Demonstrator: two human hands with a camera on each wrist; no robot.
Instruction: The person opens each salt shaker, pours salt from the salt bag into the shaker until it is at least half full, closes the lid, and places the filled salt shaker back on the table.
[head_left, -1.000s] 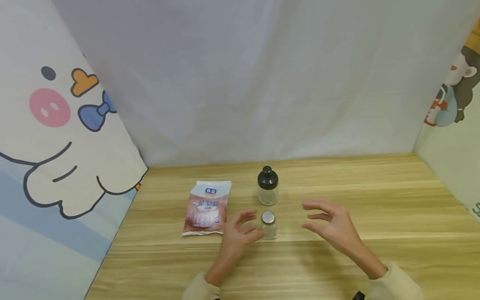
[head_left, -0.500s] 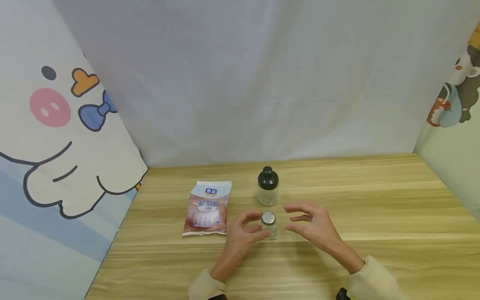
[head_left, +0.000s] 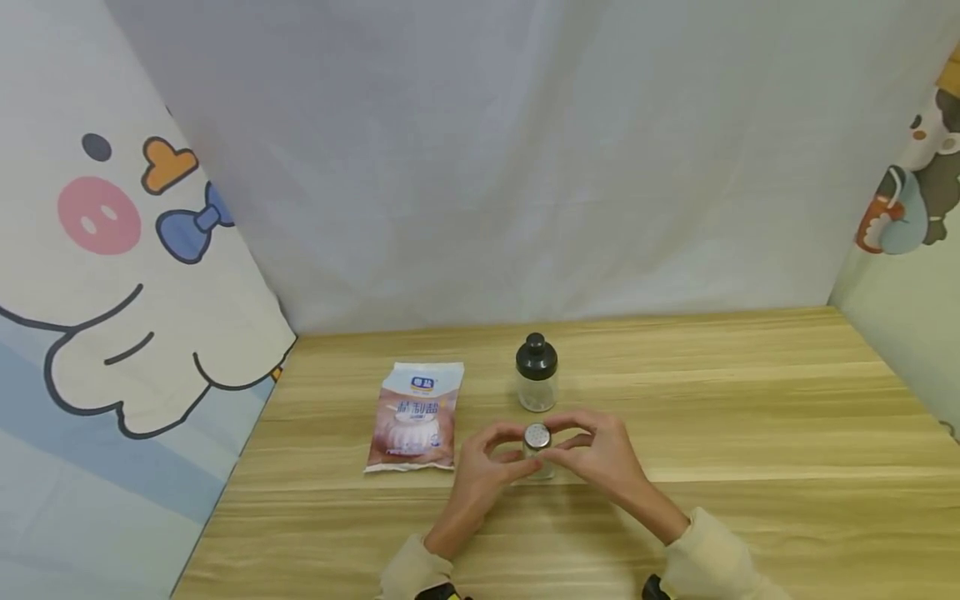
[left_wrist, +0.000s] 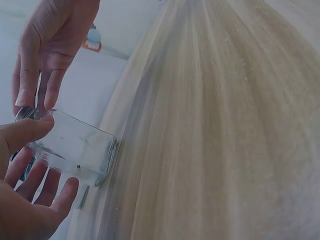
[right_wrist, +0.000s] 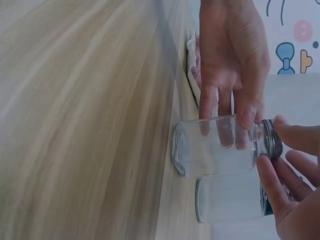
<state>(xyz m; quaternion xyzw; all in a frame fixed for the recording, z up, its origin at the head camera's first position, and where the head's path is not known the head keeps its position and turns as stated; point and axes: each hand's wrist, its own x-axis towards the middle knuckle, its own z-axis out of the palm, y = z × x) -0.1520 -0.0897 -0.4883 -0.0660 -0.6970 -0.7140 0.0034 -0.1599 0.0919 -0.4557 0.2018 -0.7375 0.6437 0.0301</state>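
Observation:
A small clear glass shaker [head_left: 542, 472] with a perforated metal lid [head_left: 537, 435] stands upright on the wooden table. My left hand [head_left: 480, 477] grips its glass body from the left, thumb in front and fingers behind. From the right, my right hand [head_left: 602, 457] pinches the metal lid between thumb and fingers. In the right wrist view the shaker's glass [right_wrist: 215, 147] looks see-through, with left fingers showing behind it and the right hand [right_wrist: 300, 200] at the ridged lid edge. The left wrist view shows the shaker's base [left_wrist: 107, 155] against the table.
Just behind the shaker stands a glass jar [head_left: 536, 392] with a black knobbed lid. A printed salt packet [head_left: 415, 421] lies flat to the left of the hands. A pale cloth [head_left: 555, 167] hangs along the back edge of the wooden table [head_left: 750, 400].
My right hand has come leftward from apart to the shaker's lid. My left hand has moved slightly right and closed round the glass. Shaker, jar and packet have stayed in place.

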